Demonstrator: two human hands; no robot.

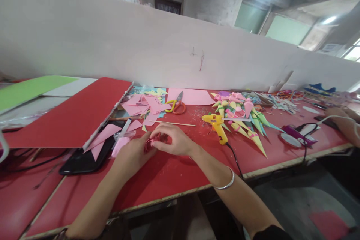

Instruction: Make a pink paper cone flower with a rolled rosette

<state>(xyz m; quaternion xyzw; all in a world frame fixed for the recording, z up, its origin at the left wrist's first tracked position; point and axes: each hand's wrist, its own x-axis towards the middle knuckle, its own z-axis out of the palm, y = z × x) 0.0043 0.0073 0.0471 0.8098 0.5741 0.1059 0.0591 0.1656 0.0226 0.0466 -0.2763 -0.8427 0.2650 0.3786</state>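
Between my two hands is a small rolled red-pink paper flower [149, 143], partly covered by fingers. My left hand [133, 155] is closed around its left side. From above and the right, my right hand [173, 138] pinches its edge with thumb and forefinger. Just beyond the hands lie a thin wooden stick [176, 123] and scissors [176, 107] with yellow and red handles. A yellow glue gun [216, 125] rests on the red table to the right of my right hand.
Pink paper pieces [140, 105] lie behind my left hand. A large red board [75, 116] and a black tray [84, 161] are at left. Several paper cones with flowers [242, 110] are piled at right. Another person's hand [341, 118] rests at far right. A white partition [112, 41] rises behind.
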